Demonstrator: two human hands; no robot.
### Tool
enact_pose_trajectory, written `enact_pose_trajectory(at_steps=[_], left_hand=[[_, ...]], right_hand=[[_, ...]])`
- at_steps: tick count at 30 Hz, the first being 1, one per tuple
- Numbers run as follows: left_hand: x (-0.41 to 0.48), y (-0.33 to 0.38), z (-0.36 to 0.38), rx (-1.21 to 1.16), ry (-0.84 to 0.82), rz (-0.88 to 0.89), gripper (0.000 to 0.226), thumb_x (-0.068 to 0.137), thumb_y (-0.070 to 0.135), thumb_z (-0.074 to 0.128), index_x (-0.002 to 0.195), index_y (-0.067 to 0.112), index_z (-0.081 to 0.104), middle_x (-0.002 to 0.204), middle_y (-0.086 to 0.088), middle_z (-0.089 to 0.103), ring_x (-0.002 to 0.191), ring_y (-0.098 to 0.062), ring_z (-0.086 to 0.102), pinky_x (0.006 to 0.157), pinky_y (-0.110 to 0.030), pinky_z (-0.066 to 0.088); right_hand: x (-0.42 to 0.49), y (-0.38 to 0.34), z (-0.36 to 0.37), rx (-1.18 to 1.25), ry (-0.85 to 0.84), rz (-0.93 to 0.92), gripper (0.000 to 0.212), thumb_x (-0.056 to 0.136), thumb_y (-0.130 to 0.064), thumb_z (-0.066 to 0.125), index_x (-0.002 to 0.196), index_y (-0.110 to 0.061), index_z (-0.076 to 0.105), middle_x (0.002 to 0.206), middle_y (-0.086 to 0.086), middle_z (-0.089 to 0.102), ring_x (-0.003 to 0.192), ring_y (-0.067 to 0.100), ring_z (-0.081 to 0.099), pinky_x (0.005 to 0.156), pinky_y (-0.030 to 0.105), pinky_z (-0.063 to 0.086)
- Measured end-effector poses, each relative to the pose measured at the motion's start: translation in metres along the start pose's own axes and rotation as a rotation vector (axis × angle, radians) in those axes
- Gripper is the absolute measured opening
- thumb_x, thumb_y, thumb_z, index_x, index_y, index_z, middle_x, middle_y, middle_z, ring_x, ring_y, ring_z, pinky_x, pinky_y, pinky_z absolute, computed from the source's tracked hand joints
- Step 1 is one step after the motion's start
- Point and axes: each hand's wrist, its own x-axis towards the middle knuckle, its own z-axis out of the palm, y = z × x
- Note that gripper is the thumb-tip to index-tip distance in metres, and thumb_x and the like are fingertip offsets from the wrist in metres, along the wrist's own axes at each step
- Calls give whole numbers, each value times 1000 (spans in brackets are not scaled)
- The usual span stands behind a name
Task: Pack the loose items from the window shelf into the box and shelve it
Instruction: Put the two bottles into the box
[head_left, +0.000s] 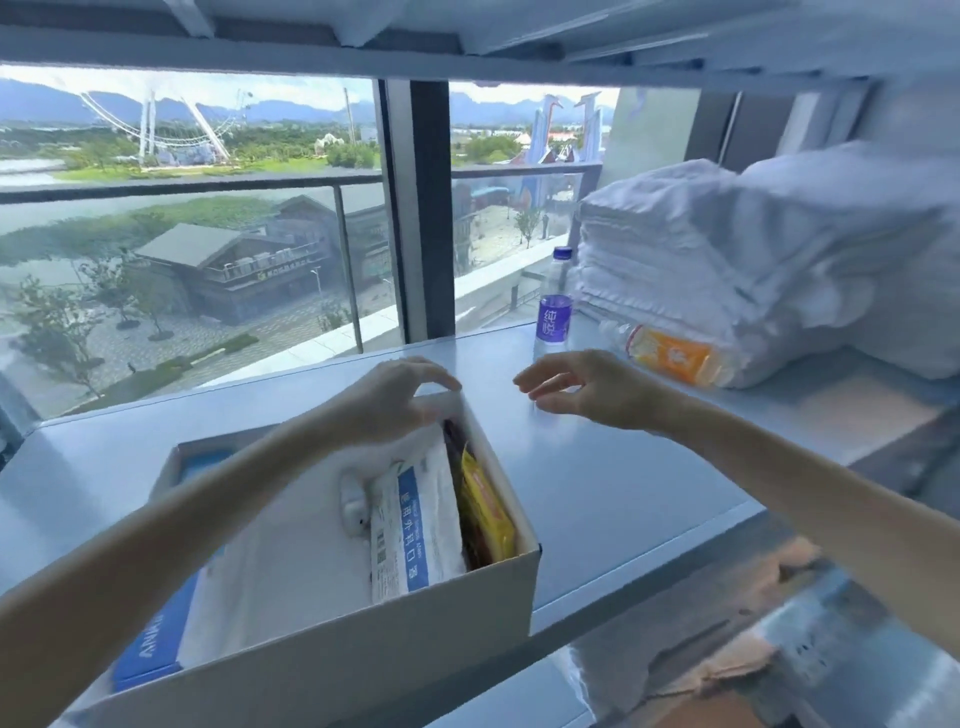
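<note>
An open white cardboard box (447, 613) sits on the grey window shelf (597, 467), its near end overhanging the front edge. Inside lie a white-and-blue mask pack (415, 525), a yellow packet (485, 512), a small white case (353, 501) and a blue-and-white package (150, 639). My left hand (395, 400) hovers over the box's far rim, fingers apart and holding nothing. My right hand (582, 387) floats above the shelf just right of the box, fingers spread and empty. An upright purple-label water bottle (555, 304) stands beyond it. An orange-label bottle (670, 353) lies on its side.
A stack of folded white linens (727, 270) fills the shelf's right end, touching the lying bottle. The window glass (208, 234) runs along the shelf's back. Another shelf (467, 47) hangs close overhead. Brown cardboard (737, 644) lies on the level below.
</note>
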Motion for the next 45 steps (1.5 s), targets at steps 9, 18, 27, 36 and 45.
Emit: enact_pose_trajectory(at_steps=[9,18,27,36,45], left_hand=[[133,64,52,103,-111,26,46,91,21,58,135,19,45,140,-5,44,124,-22,44,96,-27,34],[207,68,132,312,-544,-237,87,85,54,57,149,15,12,148,-8,23,132,-28,36,107,-39,33],[238,96,205,242,-689,-443,106,74,72,55,150,25,-2,157,-2,2,142,-29,15,112,-42,26],[221,107,274,179,-334,-581,84,84,75,17,148,30,-12,155,-2,-22,140,-36,-21,109,-63,-5],[212,107,293,237,-101,-545,106,53,78,-19,149,33,-6,157,0,-14,143,-30,-17,111,-58,-7]], right_hand=[[-6,131,-87,-145,174,240,31,82,-6,66,112,-9,62,110,6,63,97,17,62,80,9,44],[41,260,-141,-428,79,384,45,80,-12,65,124,-6,55,129,14,56,113,26,56,93,27,42],[99,346,-141,-660,-20,389,56,84,-22,57,135,-12,35,135,12,46,121,31,47,96,39,44],[97,370,-121,-794,91,409,66,83,-47,55,134,-10,33,132,20,46,120,34,44,98,39,37],[37,358,-156,-267,-382,526,52,81,-66,51,78,-14,57,74,3,64,65,15,60,61,23,43]])
